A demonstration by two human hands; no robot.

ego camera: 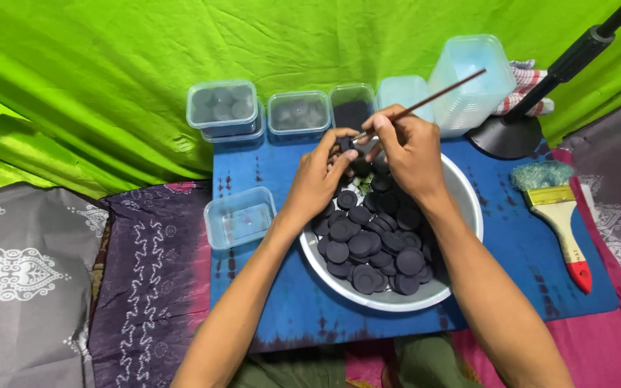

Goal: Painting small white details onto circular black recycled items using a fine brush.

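- Left hand (319,176) pinches one small black disc (344,143) above the bowl (468,208), at its twelve o'clock rim.
- Right hand (410,152) pinches a thin stick (425,104) pencil-style.
- The disc looks light, stiff, probably crumbly; best held by its edges.

from my seat i see a blue tie-dyed cloth (282,302) spread over the floor, with purple batik fabric (152,273) at its left edge and pink fabric (605,345) at its right. on the blue cloth sits a metal bowl (461,197) of dark round discs (368,244). just left of the bowl lies an open clear plastic tub (240,216). along the far edge stand lidded clear containers (223,108) in a row, beside a stack of empty tubs (468,82). a black round stand base (506,136) rests at the far right corner, and a wide paintbrush (560,215) with a red-tipped handle lies near the right edge.
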